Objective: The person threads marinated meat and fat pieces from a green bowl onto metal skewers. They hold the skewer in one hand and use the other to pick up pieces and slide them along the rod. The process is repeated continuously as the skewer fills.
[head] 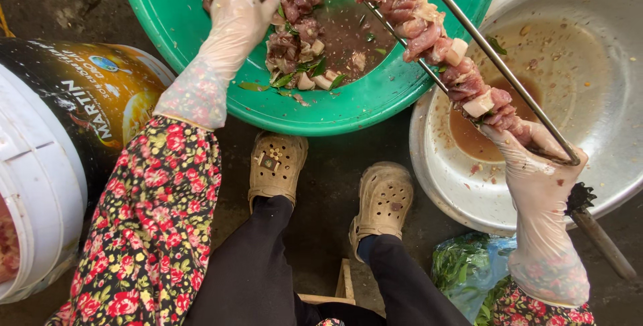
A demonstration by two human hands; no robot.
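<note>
The gloved right hand [539, 165] is clamped on the skewer [495, 61], whose threaded meat [429, 28] rises up-left from it over the steel bowl [603, 185], while the left hand [241, 8], fingers curled, digs into meat pieces [298, 38] in the green basin [375, 108].

Outdoor or backyard food-prep spot, ground level: bare dirty concrete floor [321, 165] at centre, green plastic basin [375, 98] at 12 o'clock, metal basin [603, 98] at 2, paint bucket [47, 165] at 9.
</note>
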